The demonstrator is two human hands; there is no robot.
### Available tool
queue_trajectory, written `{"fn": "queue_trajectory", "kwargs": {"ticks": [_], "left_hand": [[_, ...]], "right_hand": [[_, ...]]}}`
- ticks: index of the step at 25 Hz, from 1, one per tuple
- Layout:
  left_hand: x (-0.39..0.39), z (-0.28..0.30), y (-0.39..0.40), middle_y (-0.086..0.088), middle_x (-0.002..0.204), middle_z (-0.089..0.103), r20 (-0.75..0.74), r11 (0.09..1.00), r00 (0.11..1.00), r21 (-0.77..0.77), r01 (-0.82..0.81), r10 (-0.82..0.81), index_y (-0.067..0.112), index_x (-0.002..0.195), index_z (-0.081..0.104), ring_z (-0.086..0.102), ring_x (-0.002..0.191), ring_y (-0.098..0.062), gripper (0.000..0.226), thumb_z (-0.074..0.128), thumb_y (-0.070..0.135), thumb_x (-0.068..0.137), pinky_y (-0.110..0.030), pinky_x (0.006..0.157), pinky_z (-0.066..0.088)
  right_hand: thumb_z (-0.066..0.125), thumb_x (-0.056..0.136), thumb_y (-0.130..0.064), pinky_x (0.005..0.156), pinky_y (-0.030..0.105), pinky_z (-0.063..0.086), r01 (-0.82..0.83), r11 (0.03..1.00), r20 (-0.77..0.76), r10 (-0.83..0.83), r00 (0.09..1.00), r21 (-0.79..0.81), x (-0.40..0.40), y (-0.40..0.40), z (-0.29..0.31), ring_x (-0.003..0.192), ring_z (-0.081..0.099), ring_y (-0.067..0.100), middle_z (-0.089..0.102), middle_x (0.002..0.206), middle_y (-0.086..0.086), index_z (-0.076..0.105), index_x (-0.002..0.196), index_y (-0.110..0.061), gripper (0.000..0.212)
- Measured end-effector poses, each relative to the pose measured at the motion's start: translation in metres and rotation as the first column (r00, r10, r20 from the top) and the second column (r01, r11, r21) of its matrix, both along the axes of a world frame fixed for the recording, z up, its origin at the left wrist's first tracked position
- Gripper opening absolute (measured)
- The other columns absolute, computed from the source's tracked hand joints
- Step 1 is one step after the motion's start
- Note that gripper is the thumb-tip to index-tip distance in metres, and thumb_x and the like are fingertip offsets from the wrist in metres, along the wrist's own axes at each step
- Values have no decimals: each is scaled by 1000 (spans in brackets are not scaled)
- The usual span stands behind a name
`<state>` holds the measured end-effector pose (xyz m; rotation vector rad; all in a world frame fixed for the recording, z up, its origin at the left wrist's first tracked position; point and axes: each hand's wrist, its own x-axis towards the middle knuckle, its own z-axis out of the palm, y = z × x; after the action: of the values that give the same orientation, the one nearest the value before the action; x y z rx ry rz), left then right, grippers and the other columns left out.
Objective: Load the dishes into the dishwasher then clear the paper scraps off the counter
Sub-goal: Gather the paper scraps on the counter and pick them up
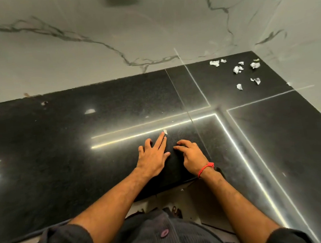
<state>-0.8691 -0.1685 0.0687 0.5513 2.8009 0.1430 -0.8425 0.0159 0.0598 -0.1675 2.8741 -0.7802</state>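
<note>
Both my hands lie on the black granite counter (63,146) near its front edge. My left hand (154,155) is flat with straight fingers, and its fingertips reach a tiny white paper scrap (165,131). My right hand (191,155), with a red thread at the wrist, rests beside it with loosely curled fingers and holds nothing. Several crumpled white paper scraps (237,69) lie scattered in the far right corner of the counter, well beyond both hands. No dishes or dishwasher are in view.
A white marble-patterned wall (112,30) rises behind the counter and along its right side. Bright light strips reflect across the polished counter. A small pale smear (89,111) shows on the counter to the far left. The counter's front edge runs just below my wrists.
</note>
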Motion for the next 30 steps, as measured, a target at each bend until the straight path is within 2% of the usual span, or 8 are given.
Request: {"fn": "queue_trajectory", "kwargs": {"ticks": [7,11,16,19,22,25,28,30], "left_hand": [[-49,0,4,15,167,-7,-14,991,991,-40,131,-132,26,161,2,28,132,-32,76,20,67,100,-50,100,36],[-69,-2,0,17,167,0,11,983,983,8,182,-182,29,161,8,32,129,-30,70,25,62,101,-51,100,39],[-87,0,8,14,165,14,-13,971,973,64,229,-229,25,158,19,35,122,-27,61,30,52,104,-46,100,38],[-96,1,17,10,159,24,-43,966,974,122,227,-223,21,150,35,33,124,-28,51,38,43,104,-44,102,33],[-112,0,31,10,155,32,-119,958,968,158,238,-221,22,139,50,34,124,-27,39,46,36,103,-42,102,34],[-138,1,57,8,148,45,-187,945,957,201,259,-222,27,127,65,39,124,-28,31,56,34,98,-42,99,37],[-168,7,94,2,140,54,-216,924,951,266,276,-222,26,123,69,47,126,-31,31,66,30,93,-45,95,42],[-189,17,134,-1,144,50,-162,917,956,280,283,-245,24,131,63,46,131,-29,38,66,28,93,-45,98,43]], "right_hand": [[46,93,1,117,32,27,161,985,105,-154,982,-60,-14,-6,3,135,38,26,36,154,-2,57,136,-21,50],[49,92,-5,117,38,31,229,973,133,-224,965,-23,-32,-16,4,140,36,23,25,160,-10,50,142,-31,56],[52,98,-19,114,29,31,263,963,201,-247,948,-58,-40,-12,16,140,34,8,21,159,-22,47,143,-37,48],[58,97,-21,96,20,46,358,905,256,-299,919,-230,-49,-1,20,116,59,10,45,148,-14,62,131,-25,35],[62,95,-22,62,22,54,555,747,283,-479,831,-365,-68,28,30,70,67,10,73,104,-1,71,109,-28,18],[64,92,-24,71,26,52,632,657,195,-614,765,-410,-89,80,37,70,66,8,75,91,-4,73,95,-31,12],[66,91,-21,81,14,43,634,706,112,-636,764,-314,-103,129,43,81,61,7,70,95,-5,74,108,-18,18],[67,90,-18,86,17,43,615,745,54,-624,779,-259,-112,163,38,84,59,13,67,105,-3,71,114,-15,24]]}}
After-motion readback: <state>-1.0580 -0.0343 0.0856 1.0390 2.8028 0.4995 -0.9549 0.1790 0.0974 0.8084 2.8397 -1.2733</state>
